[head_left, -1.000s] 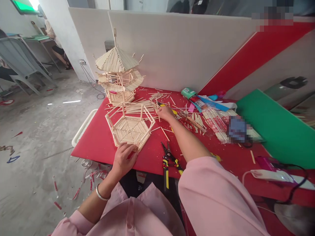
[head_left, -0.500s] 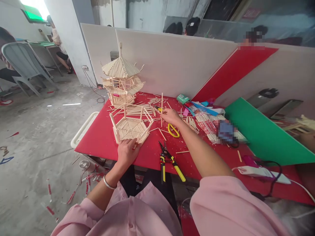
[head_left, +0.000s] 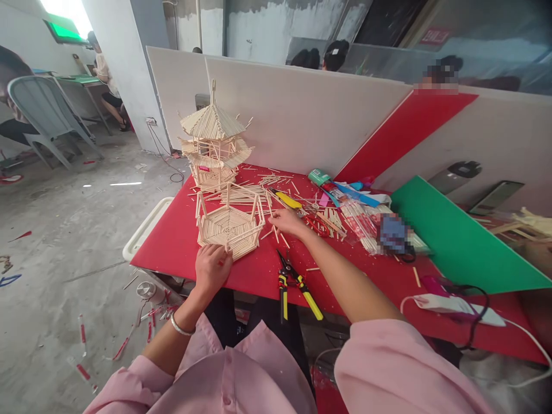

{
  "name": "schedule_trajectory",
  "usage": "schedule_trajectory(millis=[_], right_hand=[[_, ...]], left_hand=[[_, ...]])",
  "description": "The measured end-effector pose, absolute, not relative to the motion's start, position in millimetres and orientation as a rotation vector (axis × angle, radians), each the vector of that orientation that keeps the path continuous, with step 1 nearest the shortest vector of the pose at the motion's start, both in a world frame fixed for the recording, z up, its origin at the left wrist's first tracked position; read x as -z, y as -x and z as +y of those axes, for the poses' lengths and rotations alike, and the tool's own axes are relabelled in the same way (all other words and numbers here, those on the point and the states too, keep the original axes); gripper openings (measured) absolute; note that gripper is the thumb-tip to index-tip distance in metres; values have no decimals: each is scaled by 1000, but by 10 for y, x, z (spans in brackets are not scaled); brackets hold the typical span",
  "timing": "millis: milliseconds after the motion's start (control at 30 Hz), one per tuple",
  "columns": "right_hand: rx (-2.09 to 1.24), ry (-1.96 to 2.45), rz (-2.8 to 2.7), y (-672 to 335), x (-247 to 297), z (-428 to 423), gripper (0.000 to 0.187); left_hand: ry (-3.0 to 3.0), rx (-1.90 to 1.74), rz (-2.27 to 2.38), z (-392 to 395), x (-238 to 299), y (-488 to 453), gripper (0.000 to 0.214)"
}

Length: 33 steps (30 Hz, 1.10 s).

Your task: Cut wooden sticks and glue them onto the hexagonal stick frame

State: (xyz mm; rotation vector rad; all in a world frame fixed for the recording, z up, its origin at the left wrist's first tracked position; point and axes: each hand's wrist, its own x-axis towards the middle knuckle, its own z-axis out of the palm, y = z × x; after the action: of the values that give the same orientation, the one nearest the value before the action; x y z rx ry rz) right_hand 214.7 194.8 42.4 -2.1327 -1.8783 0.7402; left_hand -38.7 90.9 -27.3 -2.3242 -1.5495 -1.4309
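A hexagonal frame of thin wooden sticks point(head_left: 228, 229), with a ribbed floor, upright posts and some rails, stands near the table's front edge. My left hand point(head_left: 213, 267) is closed at its front left rim, fingertips against the edge. To the frame's right, my right hand point(head_left: 288, 223) is pinched on a thin wooden stick point(head_left: 276, 234) that points down toward the table. Behind the frame stands a roofed stick pavilion point(head_left: 215, 144). Yellow-and-black pliers point(head_left: 293, 282) lie with jaws apart in front of my right forearm.
Loose sticks point(head_left: 245, 194), a yellow-handled tool point(head_left: 288, 199) and bagged sticks point(head_left: 360, 224) lie on the red tabletop point(head_left: 168, 244). A green board point(head_left: 461, 241) leans at the right, near a white power strip point(head_left: 457, 307). White panels point(head_left: 302, 115) rise behind. Other people sit beyond.
My right hand has moved left and down, and its stick no longer stands upright. The hexagonal frame has turned, and my left hand has shifted left along its rim.
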Motion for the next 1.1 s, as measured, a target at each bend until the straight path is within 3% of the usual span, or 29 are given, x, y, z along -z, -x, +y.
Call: schedule_trajectory(millis=[167, 300, 467, 767, 967, 1100], right_hand=[[-769, 2222, -1884, -2105, -222, 2183, 15], [-805, 2237, -1878, -2079, -167, 2312, 17], [-896, 2230, -1881, -2061, -147, 2401, 23], [-1052, 2234, -1880, -2040, -154, 2485, 33], [-1095, 2245, -1869, -2044, -160, 2485, 31], [-1128, 2285, -1862, -2028, -171, 2446, 31]], left_hand=[[2345, 1473, -1599, 913, 277, 523, 27], [2437, 1497, -1513, 895, 281, 634, 11], [2470, 1645, -1530, 852, 288, 770, 21], [2531, 1556, -1530, 869, 277, 785, 18], [2456, 1444, -1540, 890, 297, 711, 21], [2361, 1577, -1652, 896, 253, 605, 19]])
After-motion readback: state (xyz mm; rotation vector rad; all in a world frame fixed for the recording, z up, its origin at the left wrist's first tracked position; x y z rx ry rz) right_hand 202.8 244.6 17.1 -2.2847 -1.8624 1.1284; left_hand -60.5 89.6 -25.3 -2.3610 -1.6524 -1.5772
